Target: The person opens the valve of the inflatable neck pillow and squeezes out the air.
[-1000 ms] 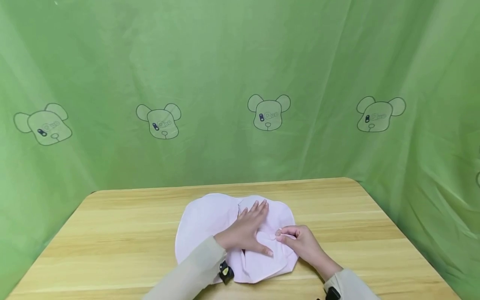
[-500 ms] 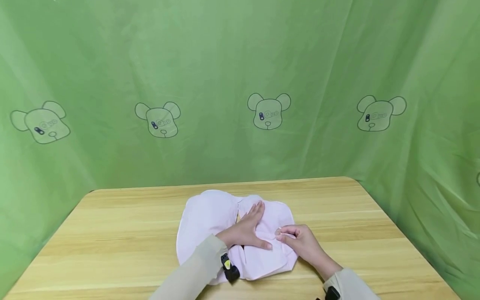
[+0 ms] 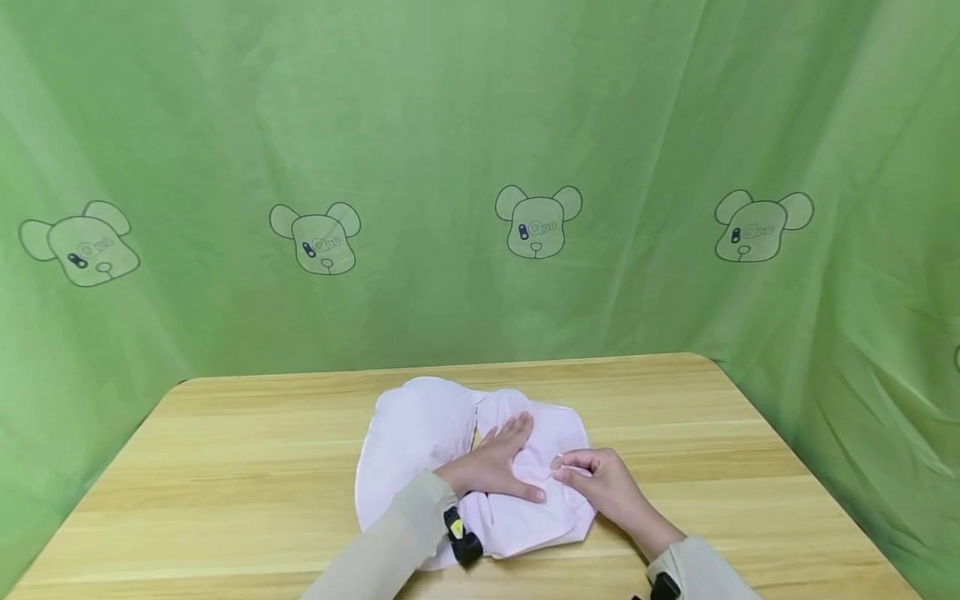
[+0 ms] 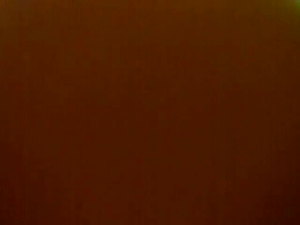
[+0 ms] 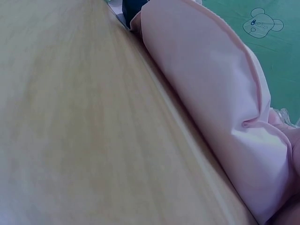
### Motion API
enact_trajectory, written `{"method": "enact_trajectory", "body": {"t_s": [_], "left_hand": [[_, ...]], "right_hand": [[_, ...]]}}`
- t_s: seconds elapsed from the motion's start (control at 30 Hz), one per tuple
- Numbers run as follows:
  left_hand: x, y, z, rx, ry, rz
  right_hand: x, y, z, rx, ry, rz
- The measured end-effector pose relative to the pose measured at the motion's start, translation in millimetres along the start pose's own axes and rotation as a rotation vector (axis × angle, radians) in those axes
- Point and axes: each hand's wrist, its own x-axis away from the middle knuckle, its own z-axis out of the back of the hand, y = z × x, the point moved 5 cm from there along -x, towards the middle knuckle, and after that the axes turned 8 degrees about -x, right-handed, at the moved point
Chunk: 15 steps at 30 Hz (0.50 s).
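A pale pink cloth piece (image 3: 416,425) with rounded lobes lies on the wooden table. A slit down its middle shows a little yellow. Spread over the part right of the slit, my left hand (image 3: 495,462) rests with fingers pointing away and thumb out. My right hand (image 3: 603,483) pinches at the cloth's right part between thumb and forefinger, where a small whitish, see-through bit shows at the fingertips. From the right wrist, the cloth (image 5: 206,70) appears puffed up with a seamed, puckered edge, and clear plastic (image 5: 283,116) sits near the fingers. The left wrist view is dark, its lens covered.
The wooden table (image 3: 225,467) has rounded far corners. Behind and beside it hangs a green curtain (image 3: 420,317) printed with bear heads. A dark strapped device (image 3: 463,537) is on the left wrist, and another dark device (image 3: 664,586) on the right.
My left hand has shifted slightly, its fingers drawing closer together. The cloth's left lobe has moved a little away and right. My right hand stays in place, pinching.
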Motion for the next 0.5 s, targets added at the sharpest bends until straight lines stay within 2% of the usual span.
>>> {"method": "enact_trajectory", "body": {"t_s": [0.23, 0.5], "left_hand": [[0.8, 1.2, -1.5, -0.049, -0.029, 0.016], [0.6, 3.9, -1.4, -0.095, -0.029, 0.015]], "right_hand": [[-0.4, 1.4, 0.2, -0.002, -0.001, -0.029], [-1.4, 4.5, 1.4, 0.019, -0.016, -0.062]]}}
